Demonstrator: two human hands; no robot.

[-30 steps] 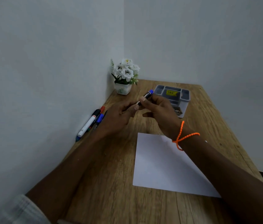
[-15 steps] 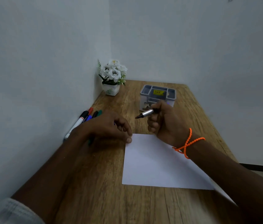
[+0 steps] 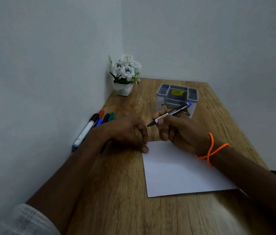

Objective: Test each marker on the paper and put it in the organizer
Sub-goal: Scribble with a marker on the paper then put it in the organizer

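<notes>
My right hand (image 3: 176, 131) has its grip closed round the uncapped marker (image 3: 171, 114), nib above the paper (image 3: 181, 168); the left hand (image 3: 128, 131), curled (cap perhaps inside), pins its corner. Should that hold slacken, the sheet may skid under the stroke; organizer (image 3: 177, 97) waits beyond.

Orange beaded bracelet (image 3: 210, 150) on right wrist; white mesh sleeve (image 3: 30, 221) on left arm.

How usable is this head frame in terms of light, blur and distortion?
Head view: dim, even light with no glare; the marker in the right hand is sharp enough to show print; the paper and table smear near the bottom edge; wide-angle bending skews the table edges.
</notes>
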